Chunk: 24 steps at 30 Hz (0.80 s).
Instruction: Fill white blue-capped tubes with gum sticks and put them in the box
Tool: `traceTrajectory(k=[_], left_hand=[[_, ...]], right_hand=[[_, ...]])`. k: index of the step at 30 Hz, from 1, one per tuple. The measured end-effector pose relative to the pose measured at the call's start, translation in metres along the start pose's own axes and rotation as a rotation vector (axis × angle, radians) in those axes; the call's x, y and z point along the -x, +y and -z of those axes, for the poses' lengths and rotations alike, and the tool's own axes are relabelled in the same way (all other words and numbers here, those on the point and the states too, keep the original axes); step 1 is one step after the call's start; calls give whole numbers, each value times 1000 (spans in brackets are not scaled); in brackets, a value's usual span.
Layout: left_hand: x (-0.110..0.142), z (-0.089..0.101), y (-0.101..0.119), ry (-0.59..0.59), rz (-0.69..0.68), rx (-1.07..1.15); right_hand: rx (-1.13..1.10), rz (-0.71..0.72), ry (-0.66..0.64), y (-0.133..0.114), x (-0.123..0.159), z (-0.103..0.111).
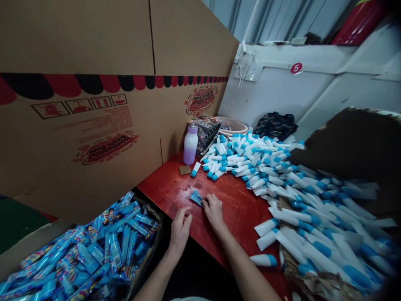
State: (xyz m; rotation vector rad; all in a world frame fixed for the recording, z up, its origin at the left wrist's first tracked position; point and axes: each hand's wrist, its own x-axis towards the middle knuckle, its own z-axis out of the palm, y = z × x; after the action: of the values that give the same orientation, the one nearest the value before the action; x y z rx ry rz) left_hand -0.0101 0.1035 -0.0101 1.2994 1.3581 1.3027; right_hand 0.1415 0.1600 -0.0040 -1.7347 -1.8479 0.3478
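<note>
My right hand (214, 210) is over the red table, its fingers closed on the near end of a small blue, flat-looking packet (196, 197). The packet's far end sticks out toward the upper left. My left hand (181, 227) hovers by the table's front edge, fingers curled together; whether anything is inside them is hidden. Below it to the left stands a carton (153, 234) heaped with blue printed wrapped packets (114, 246). To the right spreads a large pile of white tubes with blue caps (250, 161). One loose tube (264, 260) lies near the table's front edge.
A purple-and-white bottle (190, 145) stands at the back beside a dark printed box (205, 133) and a pink tub (233, 126). A small brown piece (184, 169) lies before the bottle. Tall cardboard (94, 175) walls the left; a torn carton (344, 142) stands right.
</note>
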Motion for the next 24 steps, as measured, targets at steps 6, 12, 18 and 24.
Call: traceTrajectory(k=[6, 12, 18, 24], left_hand=[[-21, -28, 11, -123, 342, 436], [-20, -49, 15, -53, 373, 624], [-7, -50, 23, -220, 439, 590], [4, -70, 28, -200, 456, 589]], right_hand=[[-473, -53, 38, -2, 18, 6], [-947, -216, -79, 3, 29, 13], [-977, -306, -118, 15, 43, 26], [-720, -330, -58, 23, 66, 39]])
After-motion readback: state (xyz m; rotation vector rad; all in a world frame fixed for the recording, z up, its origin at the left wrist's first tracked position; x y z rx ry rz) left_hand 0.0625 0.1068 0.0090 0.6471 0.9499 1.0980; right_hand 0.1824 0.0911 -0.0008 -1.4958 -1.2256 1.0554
